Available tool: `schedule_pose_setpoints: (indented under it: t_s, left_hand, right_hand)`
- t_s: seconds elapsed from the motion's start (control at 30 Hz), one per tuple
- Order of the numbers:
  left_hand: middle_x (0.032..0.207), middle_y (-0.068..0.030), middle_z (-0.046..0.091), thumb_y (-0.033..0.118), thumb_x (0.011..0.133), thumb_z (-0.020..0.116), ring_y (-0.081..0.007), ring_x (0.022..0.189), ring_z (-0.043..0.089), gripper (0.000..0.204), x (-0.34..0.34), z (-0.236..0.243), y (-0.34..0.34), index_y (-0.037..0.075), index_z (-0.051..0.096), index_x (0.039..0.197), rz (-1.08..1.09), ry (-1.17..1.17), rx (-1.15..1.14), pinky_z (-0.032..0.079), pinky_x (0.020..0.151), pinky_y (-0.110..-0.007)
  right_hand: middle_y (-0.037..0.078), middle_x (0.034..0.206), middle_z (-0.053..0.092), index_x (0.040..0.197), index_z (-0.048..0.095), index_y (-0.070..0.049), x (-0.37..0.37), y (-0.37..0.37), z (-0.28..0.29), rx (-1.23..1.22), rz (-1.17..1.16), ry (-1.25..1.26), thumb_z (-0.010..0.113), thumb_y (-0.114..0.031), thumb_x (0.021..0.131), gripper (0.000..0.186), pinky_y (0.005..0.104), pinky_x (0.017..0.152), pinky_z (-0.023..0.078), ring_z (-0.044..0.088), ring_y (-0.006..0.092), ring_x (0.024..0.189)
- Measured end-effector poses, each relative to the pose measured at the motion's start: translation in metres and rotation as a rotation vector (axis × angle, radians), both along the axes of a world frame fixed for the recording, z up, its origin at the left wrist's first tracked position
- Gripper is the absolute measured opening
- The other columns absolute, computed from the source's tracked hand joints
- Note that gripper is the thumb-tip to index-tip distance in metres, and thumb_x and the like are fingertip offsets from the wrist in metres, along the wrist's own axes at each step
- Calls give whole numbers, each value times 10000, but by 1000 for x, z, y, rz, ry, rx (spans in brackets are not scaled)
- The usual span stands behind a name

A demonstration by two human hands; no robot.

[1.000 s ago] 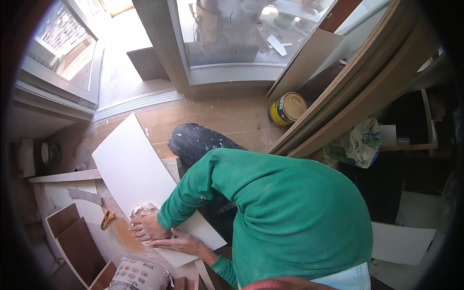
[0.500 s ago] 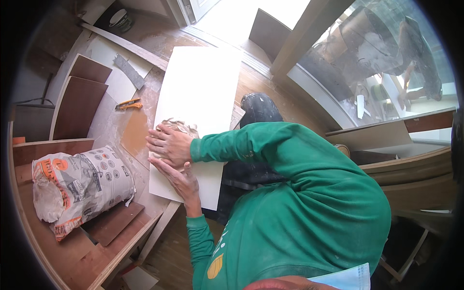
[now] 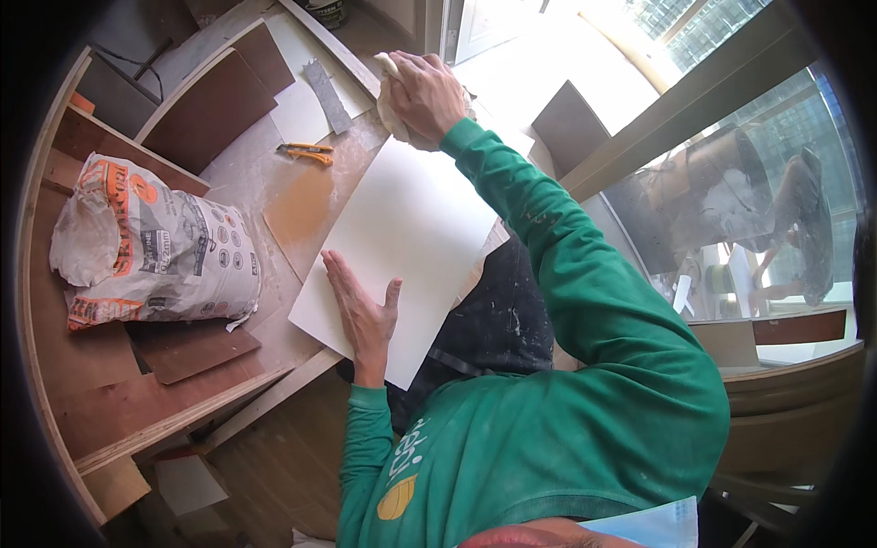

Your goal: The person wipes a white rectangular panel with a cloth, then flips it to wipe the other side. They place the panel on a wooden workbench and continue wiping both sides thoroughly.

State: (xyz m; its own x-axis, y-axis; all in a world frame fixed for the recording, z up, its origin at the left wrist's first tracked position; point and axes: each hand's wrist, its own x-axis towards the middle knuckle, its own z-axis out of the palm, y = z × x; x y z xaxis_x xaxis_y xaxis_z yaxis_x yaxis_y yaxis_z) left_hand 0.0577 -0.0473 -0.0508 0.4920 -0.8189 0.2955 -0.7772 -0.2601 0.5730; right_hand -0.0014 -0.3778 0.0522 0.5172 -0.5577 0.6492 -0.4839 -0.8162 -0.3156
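A white board (image 3: 416,215) lies at a slant in front of me, reaching from my lap across to the worktop. Flat on its near left part rests my left hand (image 3: 365,318), fingers stretched out and thumb apart. At the board's far end my right hand (image 3: 427,96) presses down on a crumpled cream cloth (image 3: 398,108). The cloth bunches out around its fingers, which are closed over it. Both arms wear green sleeves, the right one stretched far forward.
Left of the board lie an orange utility knife (image 3: 308,152) and a grey flat strip (image 3: 326,96). A torn-topped paper sack (image 3: 169,247) rests on brown boards at the left. Brown panels (image 3: 210,110) lean behind it. A glass pane (image 3: 731,210) stands at the right.
My right hand has slid from the board's near left part to its far end with the cloth. My left hand, formerly beside it, now lies apart on the board. The view has shifted.
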Motion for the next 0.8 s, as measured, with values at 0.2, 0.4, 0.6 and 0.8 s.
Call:
schedule_pose_setpoints:
  t_s: [0.2, 0.4, 0.6, 0.8]
  left_hand:
    - [1639, -350, 147, 702, 931, 556, -475, 1533, 185, 1133, 2, 2, -2, -64, 67, 1607, -22, 24, -10, 215, 1257, -552]
    - [1651, -321, 163, 712, 933, 541, -450, 1539, 195, 1124, 0, 2, -3, -60, 82, 1609, -56, -31, 46, 188, 1265, -546]
    - [1651, -282, 225, 677, 978, 487, -427, 1545, 195, 1002, 0, 3, -5, -49, 191, 1603, -56, -224, 278, 138, 1272, -537]
    - [1653, -274, 231, 658, 985, 486, -419, 1546, 196, 960, -4, 11, -7, -48, 249, 1591, -84, -365, 359, 134, 1273, -524]
  right_hand:
    - [180, 1613, 384, 1547, 406, -46, -3, 96, -113, 42, 28, 402, 430, -549, 1015, 733, 563, 1225, 223, 299, 412, 1512]
    - [188, 1660, 290, 1594, 303, -35, -9, -28, -107, 189, -228, 494, 276, -557, 1036, 765, 555, 1267, 149, 197, 370, 1562]
    - [167, 1668, 287, 1597, 292, -26, -17, 34, -124, 151, -110, 597, 278, -541, 1043, 757, 558, 1260, 170, 209, 352, 1562]
    - [197, 1628, 357, 1566, 356, -8, -57, -6, -103, 144, -268, 479, 352, -528, 1036, 743, 556, 1248, 201, 267, 390, 1535]
